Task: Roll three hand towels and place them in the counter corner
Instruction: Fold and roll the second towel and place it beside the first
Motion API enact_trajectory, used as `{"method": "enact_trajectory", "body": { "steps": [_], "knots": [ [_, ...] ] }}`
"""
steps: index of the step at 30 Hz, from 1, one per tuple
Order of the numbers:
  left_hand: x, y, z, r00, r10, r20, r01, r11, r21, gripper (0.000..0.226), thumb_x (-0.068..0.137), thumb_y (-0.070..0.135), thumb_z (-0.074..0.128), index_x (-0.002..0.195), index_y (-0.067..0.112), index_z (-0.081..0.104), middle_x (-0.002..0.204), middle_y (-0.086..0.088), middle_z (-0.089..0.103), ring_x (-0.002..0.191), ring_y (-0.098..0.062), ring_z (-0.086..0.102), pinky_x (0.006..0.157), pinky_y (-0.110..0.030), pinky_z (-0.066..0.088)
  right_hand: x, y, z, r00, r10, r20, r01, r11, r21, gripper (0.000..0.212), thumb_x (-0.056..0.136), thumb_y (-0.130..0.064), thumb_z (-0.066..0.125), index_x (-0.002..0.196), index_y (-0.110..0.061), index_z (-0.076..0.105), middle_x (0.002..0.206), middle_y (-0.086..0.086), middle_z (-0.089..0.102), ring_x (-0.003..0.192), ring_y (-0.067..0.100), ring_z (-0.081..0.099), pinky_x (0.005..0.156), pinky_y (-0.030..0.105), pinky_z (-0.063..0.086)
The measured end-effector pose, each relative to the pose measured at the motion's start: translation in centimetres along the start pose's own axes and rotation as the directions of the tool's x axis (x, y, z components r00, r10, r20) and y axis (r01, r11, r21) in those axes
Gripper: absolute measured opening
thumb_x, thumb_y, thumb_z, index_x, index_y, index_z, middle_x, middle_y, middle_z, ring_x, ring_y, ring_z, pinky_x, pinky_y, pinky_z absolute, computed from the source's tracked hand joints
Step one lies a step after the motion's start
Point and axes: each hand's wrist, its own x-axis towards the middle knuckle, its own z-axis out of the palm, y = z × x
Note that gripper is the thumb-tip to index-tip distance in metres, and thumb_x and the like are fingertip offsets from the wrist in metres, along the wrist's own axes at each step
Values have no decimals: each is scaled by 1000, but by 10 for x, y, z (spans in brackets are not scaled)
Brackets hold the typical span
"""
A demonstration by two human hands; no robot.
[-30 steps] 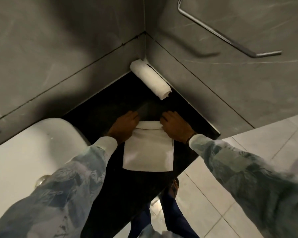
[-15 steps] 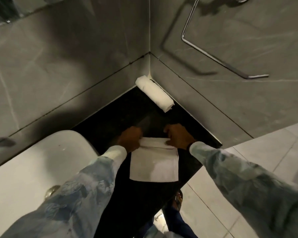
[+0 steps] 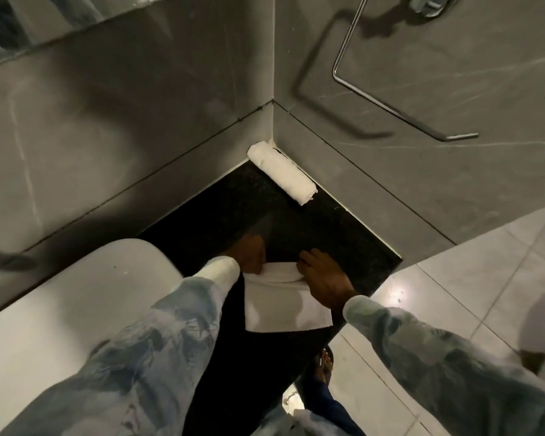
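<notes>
Starting nearest the body, the flat part of the hand towel [image 3: 285, 309] lies on the black counter [image 3: 221, 215], its free edge toward the person. At its far end a small roll is begun, and the long axis of this roll runs left to right, across the line of the arms. The left hand [image 3: 249, 254] presses on the left end of the roll with fingers curled down over the cloth; the right hand [image 3: 323, 278] lies over the right end, fingers bent and spread, thumb tucked under the fold. Both hands hold the towel, and neither is clearly nearer to it. I judge that the roll must travel toward the person, over the flat part.

Farther away, a finished rolled towel [image 3: 282, 173] rests in the counter corner, lying along the right wall [image 3: 422, 184], well apart from the hands. The third towel I cannot see.
</notes>
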Motion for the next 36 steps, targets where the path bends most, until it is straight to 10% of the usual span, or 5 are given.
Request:
{"method": "enact_trajectory", "body": {
  "steps": [6, 12, 20, 29, 36],
  "knots": [
    [-22, 6, 44, 986, -121, -114, 120, 993, -13, 43, 72, 8, 78, 113, 6, 66, 127, -15, 62, 119, -33, 59, 102, -40, 51, 22, 7, -40, 907, 77, 415, -175, 963, 205, 42, 79, -32, 79, 116, -15, 69, 125, 6, 64, 115, 24, 59, 106, 35, 47],
    [-53, 12, 81, 949, -25, -314, 49, 997, 67, 28, 83, 9, 65, 110, 3, 62, 125, -19, 59, 117, -37, 57, 99, -44, 48, 16, -7, -34, 842, 176, 510, -298, 940, 168, 59, 67, -26, 88, 121, -19, 65, 128, 5, 63, 114, 26, 61, 101, 36, 51],
    [-63, 5, 64, 989, -126, -75, 118, 987, -108, 48, 75, 4, 72, 122, 8, 60, 129, -16, 59, 116, -34, 60, 98, -41, 53, -37, -30, -10, 979, -4, 206, -4, 999, 39, 49, 78, -22, 73, 126, -17, 61, 135, 7, 57, 123, 33, 52, 103, 43, 45],
    [-113, 33, 138, 879, -140, -457, 176, 984, 39, 33, 80, 7, 60, 113, 9, 59, 133, -15, 51, 121, -36, 53, 98, -42, 48, -45, -17, -40, 940, 54, 338, -146, 956, 255, 47, 67, -31, 88, 110, -24, 68, 127, 5, 55, 118, 27, 54, 100, 39, 49],
    [-146, 51, 193, 879, -222, -421, 272, 960, 63, 66, 86, 10, 56, 146, 14, 28, 141, -13, 46, 120, -34, 57, 92, -44, 54, -106, -45, 2, 980, 14, 196, -37, 992, 117, 47, 85, -20, 65, 130, -23, 53, 125, 6, 62, 114, 30, 56, 98, 42, 45]
  ]
}}
